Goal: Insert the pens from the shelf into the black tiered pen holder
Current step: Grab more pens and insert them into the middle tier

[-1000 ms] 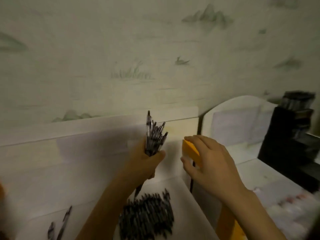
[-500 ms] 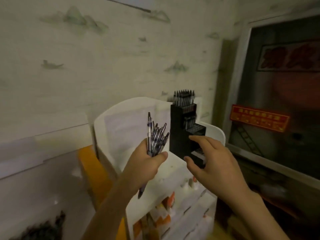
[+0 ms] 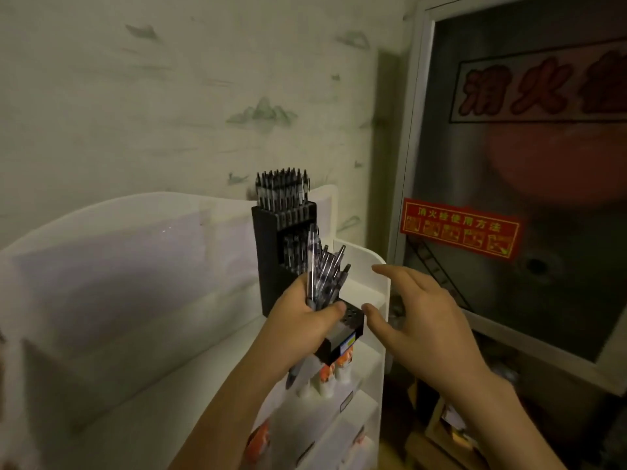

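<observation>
Left hand [image 3: 302,320] is clutching a bundle of pens [image 3: 324,276] upright, fingers and thumb wrapped round the barrels, directly in front of the holder [image 3: 271,262]. Right hand [image 3: 417,320] is hovering just beside the holder's lowest tier, fingers spread and gripping nothing. Holder is standing on a white shelf [image 3: 369,266], its top tier carrying a row of pens [image 3: 281,188].

Pen holder [image 3: 271,266]: I saw it black and stepped, upright on the white shelf [image 3: 359,266]; top tier packed with upright pens [image 3: 282,188], lowest tier's holes bare.
Pen bunch [image 3: 324,276]: clear-barrelled, fanned upward, gripped in my left hand [image 3: 298,320], in front of the holder.
</observation>
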Demonstrator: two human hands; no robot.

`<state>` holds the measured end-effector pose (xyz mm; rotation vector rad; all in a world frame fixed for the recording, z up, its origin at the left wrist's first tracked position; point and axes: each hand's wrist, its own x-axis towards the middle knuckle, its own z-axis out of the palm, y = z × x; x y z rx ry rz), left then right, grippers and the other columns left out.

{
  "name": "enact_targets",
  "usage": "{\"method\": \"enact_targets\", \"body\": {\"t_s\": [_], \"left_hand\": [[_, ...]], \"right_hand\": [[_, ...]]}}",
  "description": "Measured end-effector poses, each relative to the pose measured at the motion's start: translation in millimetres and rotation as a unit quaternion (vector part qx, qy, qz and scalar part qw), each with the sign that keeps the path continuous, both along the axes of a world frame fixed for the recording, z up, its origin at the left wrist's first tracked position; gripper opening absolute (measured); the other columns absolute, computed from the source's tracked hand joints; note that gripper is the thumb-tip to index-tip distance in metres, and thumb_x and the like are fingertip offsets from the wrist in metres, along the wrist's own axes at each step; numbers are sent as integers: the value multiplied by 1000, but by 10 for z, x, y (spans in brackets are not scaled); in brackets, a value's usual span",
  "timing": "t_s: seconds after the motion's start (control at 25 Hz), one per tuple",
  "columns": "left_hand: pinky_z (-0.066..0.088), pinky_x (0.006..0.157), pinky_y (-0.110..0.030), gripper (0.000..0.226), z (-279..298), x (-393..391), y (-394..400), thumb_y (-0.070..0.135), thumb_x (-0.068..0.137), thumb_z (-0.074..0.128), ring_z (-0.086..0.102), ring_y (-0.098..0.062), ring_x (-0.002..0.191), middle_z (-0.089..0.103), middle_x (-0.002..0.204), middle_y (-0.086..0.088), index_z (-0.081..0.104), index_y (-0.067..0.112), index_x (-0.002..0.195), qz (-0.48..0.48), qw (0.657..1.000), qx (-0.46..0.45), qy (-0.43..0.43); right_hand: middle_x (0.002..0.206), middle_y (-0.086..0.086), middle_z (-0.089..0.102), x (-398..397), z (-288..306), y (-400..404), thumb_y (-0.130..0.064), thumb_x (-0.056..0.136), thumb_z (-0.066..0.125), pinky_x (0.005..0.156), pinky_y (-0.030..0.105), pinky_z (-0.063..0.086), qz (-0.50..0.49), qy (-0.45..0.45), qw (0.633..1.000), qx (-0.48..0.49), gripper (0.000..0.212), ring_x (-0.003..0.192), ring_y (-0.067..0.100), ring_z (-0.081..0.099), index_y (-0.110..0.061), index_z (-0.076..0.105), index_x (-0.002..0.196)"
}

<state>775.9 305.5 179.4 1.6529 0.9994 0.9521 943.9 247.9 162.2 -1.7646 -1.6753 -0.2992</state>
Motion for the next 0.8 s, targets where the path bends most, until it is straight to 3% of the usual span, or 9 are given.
{"method": "enact_targets", "body": {"t_s": [0.12, 0.28, 0.32, 0.4, 0.52, 0.64, 0.72, 0.8], "left_hand": [[46, 90, -63, 24, -28, 327, 563, 19, 86, 69, 58, -46, 98, 60, 91, -8, 55, 37, 92, 18, 1000, 3, 12], [48, 89, -61, 25, -41, 628, 1150, 22, 86, 69, 59, -22, 65, 51, 64, 1, 57, 40, 97, 24, 999, -15, 23], [47, 89, -62, 24, -51, 676, 1245, 22, 86, 69, 58, -19, 63, 51, 63, 3, 57, 40, 98, 24, 999, -22, 25], [44, 91, -65, 25, -85, 797, 1432, 23, 86, 68, 62, -34, 76, 52, 71, -8, 58, 38, 103, 28, 999, -33, 30], [43, 91, -65, 33, -157, 961, 1666, 20, 88, 67, 61, -38, 80, 52, 66, -5, 57, 36, 115, 30, 998, -36, 34], [53, 77, -50, 30, -245, 1101, 1861, 20, 90, 65, 58, -6, 55, 54, 62, 14, 56, 36, 113, 38, 998, -26, 41], [49, 59, -23, 23, -284, 1189, 1986, 21, 90, 65, 53, 2, 49, 55, 65, 15, 56, 37, 105, 59, 997, -29, 27], [41, 52, -13, 19, -291, 1260, 2079, 23, 90, 65, 52, 2, 48, 56, 65, 14, 57, 36, 101, 85, 995, -38, 21]], "right_hand": [[132, -12, 54, 287, 46, 609, -50, 85, 61, 97, 34, 45, 19, -3, 1000, -6, 56, 121, 11, 49, -36, 44, 136], [129, -19, 54, 620, 90, 1313, -48, 86, 61, 96, 25, 40, 48, 25, 998, -11, 50, 120, 4, 48, -37, 47, 133], [125, -23, 54, 682, 74, 1440, -47, 86, 61, 95, 20, 39, 61, 49, 997, -11, 46, 117, -1, 47, -38, 50, 130], [113, -29, 58, 802, 23, 1691, -41, 86, 63, 88, 12, 39, 100, 143, 985, -9, 30, 106, -9, 51, -38, 61, 117], [86, -19, 71, 924, -15, 2052, -27, 85, 68, 75, 12, 49, 179, 305, 935, -43, 7, 87, -4, 63, -30, 73, 87], [78, 0, 73, 1014, -17, 2357, -24, 82, 71, 71, 24, 56, 270, 383, 875, -118, 8, 77, 11, 68, -17, 75, 80], [77, 7, 74, 1101, -10, 2554, -18, 83, 70, 69, 25, 56, 319, 414, 838, -156, 9, 74, 17, 70, -10, 75, 82], [76, 10, 74, 1180, 18, 2727, -9, 85, 67, 67, 22, 56, 354, 442, 803, -187, 8, 70, 16, 69, -3, 73, 83]]}}
